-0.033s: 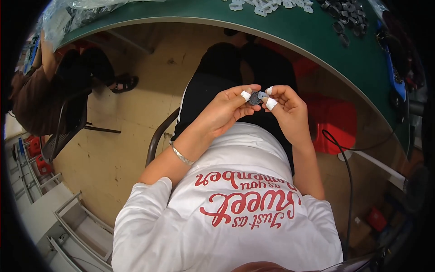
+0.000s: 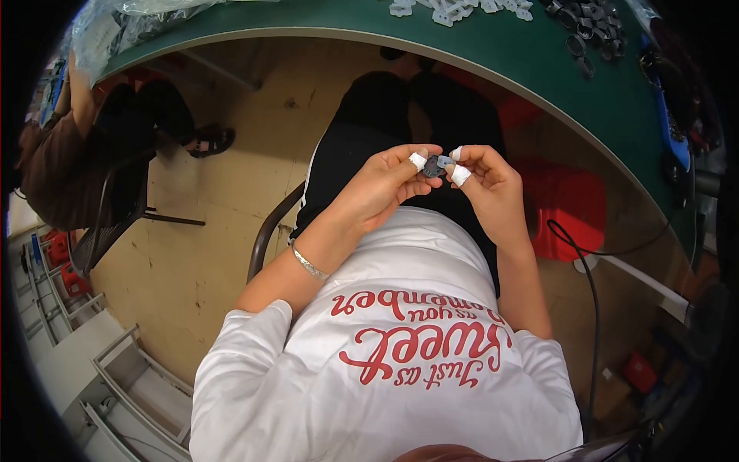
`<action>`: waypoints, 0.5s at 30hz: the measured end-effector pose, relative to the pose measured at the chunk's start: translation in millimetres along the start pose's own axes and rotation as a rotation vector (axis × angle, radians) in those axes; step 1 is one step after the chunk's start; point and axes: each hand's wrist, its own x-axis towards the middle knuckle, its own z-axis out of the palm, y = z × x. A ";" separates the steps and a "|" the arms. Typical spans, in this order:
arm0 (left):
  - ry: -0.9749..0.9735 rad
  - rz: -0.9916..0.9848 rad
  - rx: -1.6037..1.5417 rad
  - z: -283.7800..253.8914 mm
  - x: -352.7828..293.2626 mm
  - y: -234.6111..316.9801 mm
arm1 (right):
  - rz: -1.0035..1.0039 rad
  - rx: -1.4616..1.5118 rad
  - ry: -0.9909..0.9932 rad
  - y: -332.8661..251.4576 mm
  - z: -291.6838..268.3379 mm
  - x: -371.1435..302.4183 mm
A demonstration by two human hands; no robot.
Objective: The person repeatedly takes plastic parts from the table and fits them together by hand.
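The person sits with both hands raised over the lap, meeting just near the edge of the green worktop (image 2: 531,58). The left hand (image 2: 385,185) and the right hand (image 2: 485,185) together pinch a small dark grey plastic part (image 2: 436,165), which sits between them, above the black trousers (image 2: 362,146) and clear of the worktop. The grip of the left hand is clamped on the left side of the part, thumb and forefinger pressed together, the thumb tip wrapped in white tape (image 2: 417,161). The grip of the right hand is clamped on the right side of the part in the same way, with a white taped fingertip (image 2: 459,175) pressing on it. The exact shape of the part is too small to tell. A silver bracelet (image 2: 309,263) lies around the left wrist. The person wears a white t-shirt (image 2: 400,362) with red lettering. On the far side of the worktop lies a heap of small white plastic pieces (image 2: 454,9), and to the right of it a scatter of small black rings (image 2: 589,23). At the far left corner of the worktop lies crumpled clear plastic bagging (image 2: 123,27). Under the worktop, to the right of the person's knees, stands a red stool (image 2: 566,204), and a black cable (image 2: 589,308) hangs down near it. At the far left another person (image 2: 61,162) sits on a dark chair (image 2: 108,223).
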 end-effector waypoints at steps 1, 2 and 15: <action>0.038 0.010 0.079 -1.1 0.3 -1.2 | -0.016 -0.071 0.017 1.2 -0.1 0.7; 0.039 0.008 0.077 -1.2 0.2 -2.7 | -0.033 -0.143 0.033 2.0 -0.2 1.4; 0.133 0.016 0.072 1.4 2.9 -11.8 | -0.105 -0.437 0.091 -0.5 13.5 2.0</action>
